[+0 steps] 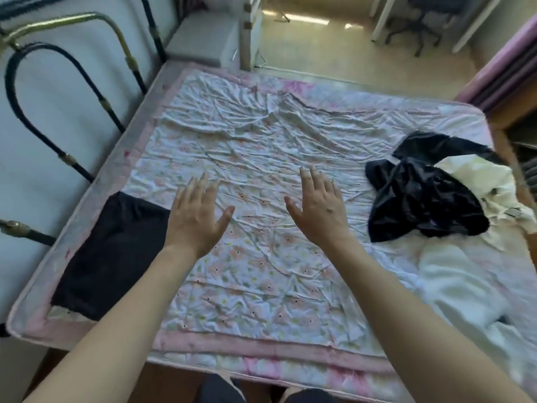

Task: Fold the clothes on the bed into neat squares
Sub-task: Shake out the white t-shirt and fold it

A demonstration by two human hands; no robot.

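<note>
A dark folded garment (113, 251) lies flat as a rectangle at the bed's left near corner. On the right side sits a crumpled pile: a shiny black garment (421, 199), a cream garment (482, 181) behind it and a white garment (459, 283) nearer me. My left hand (197, 216) and my right hand (319, 210) hover side by side over the middle of the floral bedspread (261, 146), fingers straight and spread, holding nothing. The left hand is just right of the folded garment.
A black and brass metal bed frame (72, 91) runs along the left edge. A grey nightstand (206, 39) stands beyond the bed's far left corner. An office chair (415, 30) stands on the floor beyond. A pink rail (505, 68) rises at the far right.
</note>
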